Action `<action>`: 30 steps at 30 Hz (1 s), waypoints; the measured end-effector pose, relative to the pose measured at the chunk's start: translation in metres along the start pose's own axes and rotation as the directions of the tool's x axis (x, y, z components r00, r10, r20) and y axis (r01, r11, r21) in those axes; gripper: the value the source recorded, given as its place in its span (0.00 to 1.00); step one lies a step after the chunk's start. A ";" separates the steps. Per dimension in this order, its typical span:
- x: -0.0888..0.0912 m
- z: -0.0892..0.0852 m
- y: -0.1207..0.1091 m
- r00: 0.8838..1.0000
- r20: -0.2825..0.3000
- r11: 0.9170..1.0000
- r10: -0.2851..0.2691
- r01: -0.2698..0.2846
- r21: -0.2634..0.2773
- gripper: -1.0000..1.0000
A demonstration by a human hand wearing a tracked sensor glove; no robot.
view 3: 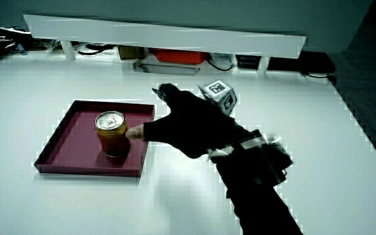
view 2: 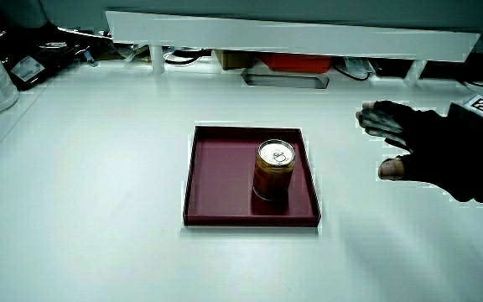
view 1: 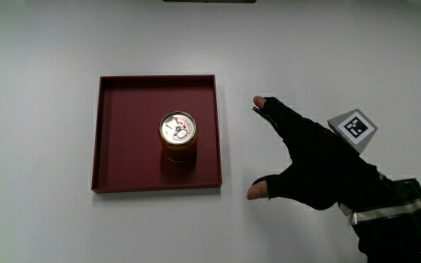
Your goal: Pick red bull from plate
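1. A square dark red tray with a low rim lies flat on the white counter; in both side views it shows the same way.
2. A drink can stands upright inside the tray, in the part nearer to the person and toward the rim that faces the hands; its silver lid with the pull tab faces up, and its side looks amber or gold.
3. The hands, here one black-gloved hand, hover over the bare counter just beside the tray, apart from its rim in the main view.
4. The fingers are spread and relaxed, thumb and forefinger fanned toward the tray, holding nothing; the bare fingertips show past the glove.
5. A small patterned cube sits on the back of the glove, also visible in a side view.
6. A low white partition runs along the counter's edge farthest from the person.
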 end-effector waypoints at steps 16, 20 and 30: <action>0.017 -0.040 0.058 0.990 -0.124 0.996 -0.073 0.066 -0.065 0.50; 0.022 -0.051 0.074 0.989 -0.129 0.995 -0.067 0.057 -0.078 0.50; 0.036 -0.077 0.106 0.988 -0.137 0.994 -0.076 0.064 -0.093 0.50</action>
